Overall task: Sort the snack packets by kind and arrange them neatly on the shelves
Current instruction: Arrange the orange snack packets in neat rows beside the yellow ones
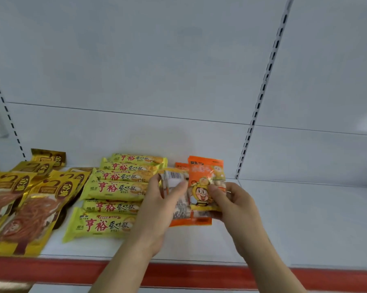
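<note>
Now, in the head view, both hands work over a white shelf point(305, 218) with a red front strip point(51, 271); the left hand point(157, 210) grips a packet showing its barcode side point(174, 178), and the right hand point(231, 204) pinches an orange packet with a bee cartoon point(201, 197); another orange packet point(206, 166) stands just behind; beside them to the left lie the yellow-green egg crisp packets point(115, 189) in a column, and further left the golden noodle-snack packets point(30, 208).

— Where do we look from?
— From our head, forward and down, close to the white metal shelf point(305, 225) with its red front strip point(51, 271).
— Any other view?
— No, just this one.
</note>
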Demonstrator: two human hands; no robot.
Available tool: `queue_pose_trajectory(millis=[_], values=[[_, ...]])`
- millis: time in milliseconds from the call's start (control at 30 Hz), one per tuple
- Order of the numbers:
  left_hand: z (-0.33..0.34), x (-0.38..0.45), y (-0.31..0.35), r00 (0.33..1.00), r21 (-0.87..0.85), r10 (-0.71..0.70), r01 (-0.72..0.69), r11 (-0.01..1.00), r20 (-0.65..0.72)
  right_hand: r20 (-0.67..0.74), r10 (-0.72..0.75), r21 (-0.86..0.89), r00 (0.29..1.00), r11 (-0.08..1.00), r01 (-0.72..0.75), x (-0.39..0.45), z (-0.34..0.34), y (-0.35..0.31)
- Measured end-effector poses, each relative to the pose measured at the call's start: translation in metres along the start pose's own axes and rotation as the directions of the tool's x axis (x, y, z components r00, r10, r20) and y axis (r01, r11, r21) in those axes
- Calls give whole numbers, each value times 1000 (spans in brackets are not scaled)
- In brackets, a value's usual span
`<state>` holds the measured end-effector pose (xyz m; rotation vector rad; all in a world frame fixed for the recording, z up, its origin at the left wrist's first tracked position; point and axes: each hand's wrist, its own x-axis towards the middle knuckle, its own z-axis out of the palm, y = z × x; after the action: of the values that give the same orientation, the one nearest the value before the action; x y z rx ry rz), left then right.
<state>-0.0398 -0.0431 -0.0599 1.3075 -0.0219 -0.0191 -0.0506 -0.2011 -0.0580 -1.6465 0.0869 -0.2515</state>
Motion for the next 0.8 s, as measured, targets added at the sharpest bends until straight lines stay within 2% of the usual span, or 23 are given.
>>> queue_pose_trajectory(millis=[67, 167, 267, 333, 400, 467, 533, 600, 700, 733, 800], values=[[-3, -1, -2, 996, 56, 61, -58, 997, -59, -89, -31, 38, 996, 999, 34, 8, -8, -1], [-10, -4, -1, 967, 113, 142, -120, 986, -212, -200, -166, -162, 966, 978, 135, 24, -21, 5], [-18, -9, 0, 941, 96, 140, -116, 989, -310, -125, -96, -225, 987, 972, 66, 39, -13, 22], [-20, -14, -2, 931, 98, 133, -105, 990, -340, -15, -138, -380, 990, 917, 122, 44, 4, 37], [-21, -18, -6, 926, 85, 125, -101, 991, -356, 111, -202, -560, 973, 796, 230, 45, 21, 48], [-22, -21, -8, 927, 73, 115, -95, 993, -356, 214, -178, -758, 961, 590, 278, 45, 31, 52], [-22, -22, -8, 929, 67, 106, -87, 994, -355, 243, -130, -885, 961, 376, 274, 43, 33, 52], [-23, -22, -7, 933, 71, 111, -92, 993, -343, 229, -102, -919, 968, 306, 249, 41, 31, 47], [-25, -21, -7, 946, 99, 125, -99, 990, -300, 256, -42, -923, 966, 287, 258, 39, 31, 45], [-25, -21, -8, 951, 106, 129, -103, 989, -279, 249, -49, -911, 967, 328, 251, 37, 30, 43], [-26, -20, -7, 962, 129, 142, -114, 985, -233, 115, -170, -804, 979, 563, 192, 32, 26, 35]])
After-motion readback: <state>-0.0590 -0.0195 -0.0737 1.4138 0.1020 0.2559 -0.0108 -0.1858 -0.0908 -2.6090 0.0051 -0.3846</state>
